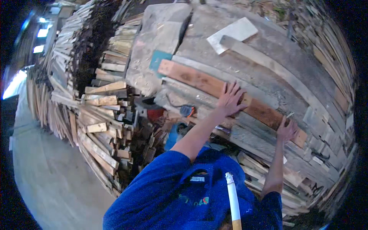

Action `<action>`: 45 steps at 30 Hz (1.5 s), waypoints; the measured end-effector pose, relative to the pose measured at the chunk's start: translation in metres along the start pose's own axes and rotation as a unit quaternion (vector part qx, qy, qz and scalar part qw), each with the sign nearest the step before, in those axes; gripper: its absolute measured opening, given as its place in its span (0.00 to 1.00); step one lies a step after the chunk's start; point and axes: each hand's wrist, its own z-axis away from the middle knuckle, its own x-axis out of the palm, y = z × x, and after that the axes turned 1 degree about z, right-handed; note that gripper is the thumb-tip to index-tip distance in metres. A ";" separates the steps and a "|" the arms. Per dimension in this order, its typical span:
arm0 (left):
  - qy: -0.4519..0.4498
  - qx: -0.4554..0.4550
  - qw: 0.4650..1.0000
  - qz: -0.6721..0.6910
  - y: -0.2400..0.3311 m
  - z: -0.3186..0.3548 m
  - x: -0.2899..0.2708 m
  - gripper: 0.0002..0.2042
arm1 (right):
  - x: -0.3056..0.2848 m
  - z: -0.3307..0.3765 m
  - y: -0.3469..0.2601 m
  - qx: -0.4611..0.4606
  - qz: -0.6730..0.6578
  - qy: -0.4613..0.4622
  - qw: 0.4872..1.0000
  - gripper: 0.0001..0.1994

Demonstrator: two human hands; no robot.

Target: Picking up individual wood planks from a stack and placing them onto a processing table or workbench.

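The right hand rests near the right end of the reddish-brown plank, fingers slightly apart; the left hand lies on it farther along, fingers spread. Lying aslant on the desk, this plank looks stiff, moderately heavy, hardly slippery or fragile; its long edges near both ends should grip best. Beyond lies a pale board.

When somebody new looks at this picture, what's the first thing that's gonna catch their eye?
Probably the reddish-brown plank slanting across the middle, with the left hand spread on it and the right hand nearer its lower right end. The white cigarette at the bottom edge, in front of the bright blue shirt, likely comes next. Left of centre, a big stack of cut wood stands out too.
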 end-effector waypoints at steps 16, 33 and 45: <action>0.022 0.027 0.999 -0.025 -0.001 0.013 0.007 0.39 | -0.005 0.023 0.003 0.086 -0.076 -0.081 0.990 0.34; 0.074 0.091 0.993 -0.028 0.009 0.014 0.005 0.40 | -0.034 0.039 0.005 0.126 -0.120 0.030 0.984 0.26; 0.067 0.070 0.994 -0.047 0.002 0.013 0.005 0.40 | -0.046 0.029 -0.001 0.118 -0.105 -0.078 0.984 0.31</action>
